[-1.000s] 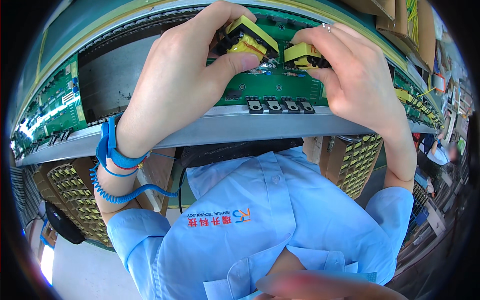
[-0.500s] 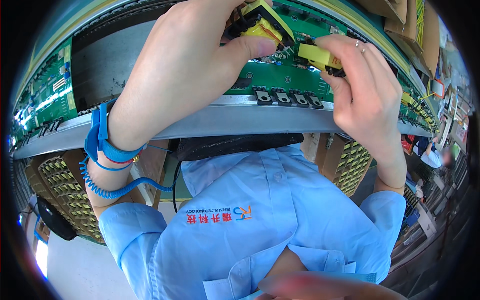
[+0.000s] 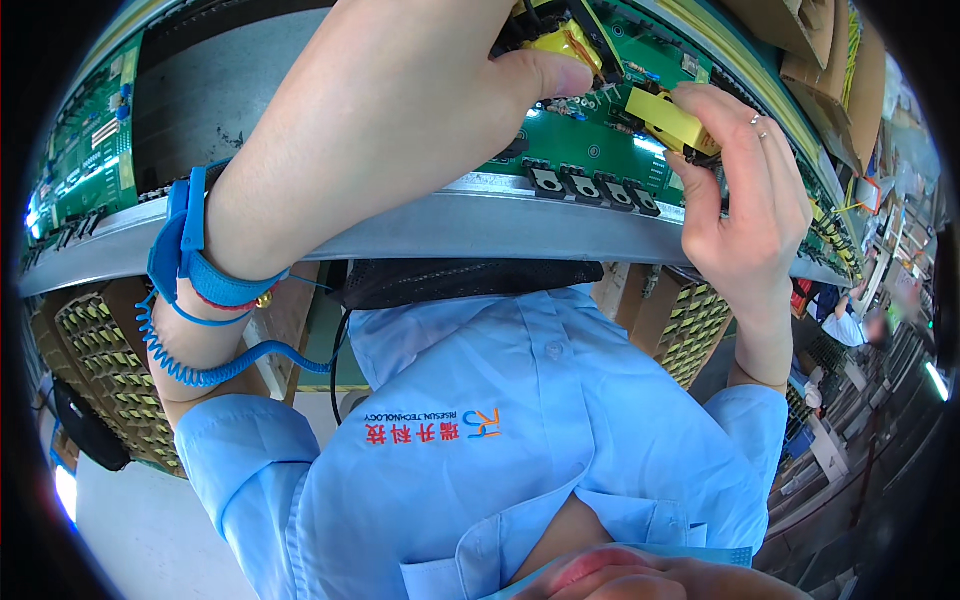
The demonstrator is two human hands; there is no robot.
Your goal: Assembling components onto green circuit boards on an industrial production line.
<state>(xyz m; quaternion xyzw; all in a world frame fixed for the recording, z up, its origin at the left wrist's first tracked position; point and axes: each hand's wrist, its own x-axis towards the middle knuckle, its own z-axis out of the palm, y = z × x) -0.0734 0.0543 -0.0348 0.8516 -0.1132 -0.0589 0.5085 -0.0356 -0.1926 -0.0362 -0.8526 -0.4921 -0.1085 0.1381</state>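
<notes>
My left hand is closed around a black-and-yellow transformer over the green circuit board. Its thumb presses on the yellow winding, while the hand hides the transformer's far end. A smaller yellow block-shaped transformer with a dark base is pinched between the thumb and fingers of my right hand. It sits tilted at the board's surface, just right of the other transformer; whether its pins are in the board cannot be seen. Several black transistors line the board's near edge.
A metal rail runs along the near side of the boards. Another green board lies at the left. Trays of yellow parts stand below the rail, and cardboard boxes at the far right. A coiled blue cord hangs from my left wrist strap.
The view has shifted slightly. Both hands and the board in front of them appear a little farther right; each hand keeps its grip on its transformer.
</notes>
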